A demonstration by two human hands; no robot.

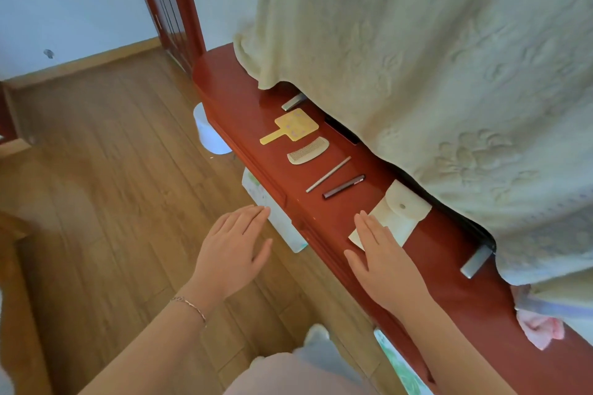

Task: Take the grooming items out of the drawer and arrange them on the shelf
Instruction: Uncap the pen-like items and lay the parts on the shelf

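While its fingers lie straight and together, the right hand (383, 258) rests flat on the near corner of a cream snap-flap pouch (398, 218) that lies on the red wooden shelf (244, 99). The left hand (234, 253) is flat too, fingers straight and holding nothing, hovering over the floor beside the shelf's front edge, with a thin bracelet (189, 306) at the wrist. Farther along the shelf from the pouch, the other grooming items lie in a row, each apart from the next: a dark pen-like stick (343, 187), a thin silver rod (328, 174), a cream comb (308, 151), and a yellow hand mirror (292, 126). A pale embossed blanket (433, 58) hangs over the back of the shelf. A white bucket (208, 135) stands on the wooden floor (106, 144) below.
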